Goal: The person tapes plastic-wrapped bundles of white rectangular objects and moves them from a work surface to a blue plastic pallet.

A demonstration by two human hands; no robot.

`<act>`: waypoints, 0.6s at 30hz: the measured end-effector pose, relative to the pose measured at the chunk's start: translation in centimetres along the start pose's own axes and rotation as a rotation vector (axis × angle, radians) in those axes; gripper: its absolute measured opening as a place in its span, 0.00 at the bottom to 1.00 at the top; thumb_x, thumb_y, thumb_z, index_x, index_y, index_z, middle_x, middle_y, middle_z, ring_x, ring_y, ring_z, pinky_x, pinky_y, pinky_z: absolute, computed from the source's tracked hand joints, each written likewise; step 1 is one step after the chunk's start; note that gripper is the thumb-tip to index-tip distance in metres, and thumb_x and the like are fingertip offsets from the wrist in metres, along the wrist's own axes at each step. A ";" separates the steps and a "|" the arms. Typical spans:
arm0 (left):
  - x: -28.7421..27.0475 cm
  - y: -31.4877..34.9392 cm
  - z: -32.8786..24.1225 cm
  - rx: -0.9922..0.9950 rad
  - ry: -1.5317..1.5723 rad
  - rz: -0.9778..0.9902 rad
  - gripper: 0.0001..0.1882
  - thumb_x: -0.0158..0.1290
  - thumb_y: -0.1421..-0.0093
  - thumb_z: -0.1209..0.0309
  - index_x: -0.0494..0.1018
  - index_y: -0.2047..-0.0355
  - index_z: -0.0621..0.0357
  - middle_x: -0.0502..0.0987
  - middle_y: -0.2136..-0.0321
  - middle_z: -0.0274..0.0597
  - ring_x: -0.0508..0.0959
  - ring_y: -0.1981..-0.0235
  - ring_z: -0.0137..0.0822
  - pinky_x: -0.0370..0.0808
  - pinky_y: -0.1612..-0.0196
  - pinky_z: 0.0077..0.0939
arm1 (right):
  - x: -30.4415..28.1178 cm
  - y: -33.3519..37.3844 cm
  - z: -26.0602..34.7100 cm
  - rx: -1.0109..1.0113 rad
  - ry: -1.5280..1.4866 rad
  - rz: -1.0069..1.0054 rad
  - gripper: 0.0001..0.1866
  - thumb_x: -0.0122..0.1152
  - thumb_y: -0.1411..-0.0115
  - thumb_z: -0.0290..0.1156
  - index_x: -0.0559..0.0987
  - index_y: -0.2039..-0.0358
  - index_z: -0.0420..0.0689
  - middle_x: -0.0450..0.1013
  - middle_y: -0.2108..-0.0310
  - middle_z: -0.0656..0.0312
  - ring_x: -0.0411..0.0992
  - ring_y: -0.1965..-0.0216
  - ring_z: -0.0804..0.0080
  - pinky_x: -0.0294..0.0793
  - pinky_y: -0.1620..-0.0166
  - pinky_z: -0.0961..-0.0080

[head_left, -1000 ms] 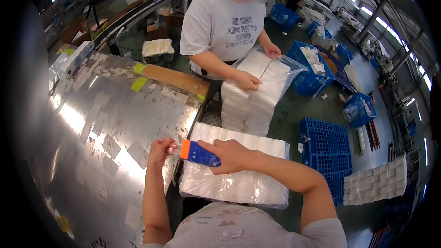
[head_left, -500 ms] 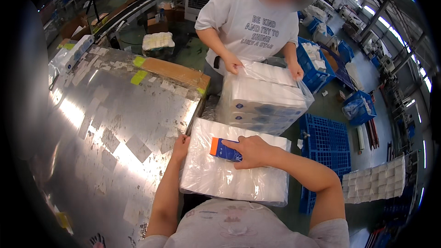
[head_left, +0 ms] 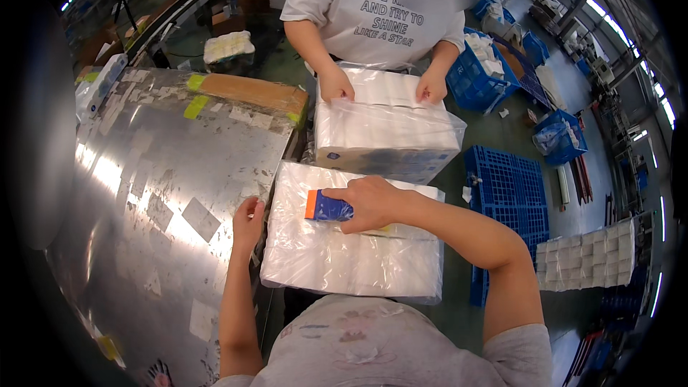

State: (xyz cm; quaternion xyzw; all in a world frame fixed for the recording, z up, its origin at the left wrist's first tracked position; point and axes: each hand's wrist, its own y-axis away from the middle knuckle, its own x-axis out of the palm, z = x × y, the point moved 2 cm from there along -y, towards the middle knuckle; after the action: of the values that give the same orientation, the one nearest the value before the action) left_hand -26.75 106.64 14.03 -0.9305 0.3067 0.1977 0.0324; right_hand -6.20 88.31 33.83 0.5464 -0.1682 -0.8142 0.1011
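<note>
A large clear bag packed with white paper rolls (head_left: pixel 344 265) lies directly in front of me. My right hand (head_left: pixel 369 203) grips a blue tape dispenser with an orange end (head_left: pixel 331 206), pressed down on the bag's top. A short yellowish strip shows beside that hand, partly hidden by it. To the left of the bag, over the metal table's edge, is my left hand (head_left: pixel 249 218), its fingers loosely curled and apart with nothing in them. Opposite me, a person in a white T-shirt (head_left: pixel 380 11) holds the film of a second bag of rolls (head_left: pixel 387 129) with both hands.
The scratched metal table (head_left: pixel 143 244) fills the left side, with a cardboard strip (head_left: pixel 251 94) along its far edge. Blue pallets (head_left: pixel 505 201) lie on the floor to the right. Blue crates (head_left: pixel 476 79) and a wrapped stack of rolls (head_left: pixel 588 254) stand beyond.
My left hand has moved left, away from the bag's side. The dispenser and my right hand sit slightly farther left and up. The other person's hands have come closer together on their bag.
</note>
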 end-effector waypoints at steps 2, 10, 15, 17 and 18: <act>-0.1 2.7 -5.0 0.099 -0.079 -0.055 0.25 0.52 0.44 0.62 0.66 0.52 0.69 0.73 0.59 0.55 0.73 0.56 0.44 0.69 0.56 0.31 | 0.1 0.1 -0.4 -0.005 -0.012 -0.007 0.37 0.57 0.61 0.46 0.68 0.48 0.48 0.73 0.75 0.49 0.72 0.69 0.52 0.71 0.65 0.63; 3.7 11.3 -9.1 0.306 -0.748 0.005 0.34 0.48 0.44 0.61 0.53 0.44 0.72 0.54 0.43 0.64 0.57 0.43 0.57 0.54 0.44 0.48 | 1.0 0.3 -0.5 -0.069 -0.051 -0.071 0.35 0.58 0.62 0.44 0.70 0.49 0.47 0.72 0.75 0.48 0.72 0.71 0.51 0.71 0.66 0.62; 5.0 14.3 -12.3 0.502 -0.598 0.284 0.30 0.52 0.46 0.66 0.58 0.48 0.74 0.58 0.46 0.64 0.60 0.45 0.57 0.57 0.44 0.45 | 1.0 0.5 -1.0 -0.097 -0.058 -0.108 0.34 0.58 0.63 0.45 0.71 0.51 0.47 0.73 0.75 0.47 0.73 0.71 0.51 0.71 0.66 0.61; 6.3 15.2 -15.0 0.496 -0.404 0.427 0.23 0.55 0.49 0.70 0.67 0.54 0.68 0.64 0.49 0.59 0.66 0.50 0.54 0.65 0.49 0.38 | 1.3 0.2 -1.4 -0.087 -0.044 -0.109 0.34 0.58 0.63 0.46 0.71 0.51 0.47 0.74 0.72 0.48 0.73 0.69 0.51 0.72 0.65 0.62; 6.8 15.3 -16.2 0.502 -0.322 0.512 0.21 0.55 0.49 0.71 0.68 0.56 0.66 0.66 0.51 0.56 0.68 0.51 0.53 0.66 0.51 0.38 | 1.3 0.2 -1.3 -0.087 -0.042 -0.097 0.34 0.58 0.63 0.46 0.72 0.52 0.47 0.74 0.72 0.48 0.73 0.68 0.52 0.72 0.64 0.62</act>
State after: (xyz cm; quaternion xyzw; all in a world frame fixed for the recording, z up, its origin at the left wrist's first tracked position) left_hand -25.07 87.50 27.18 -0.7441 0.5586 0.2619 0.2562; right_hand -5.48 87.48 32.31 0.5318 -0.1079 -0.8360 0.0815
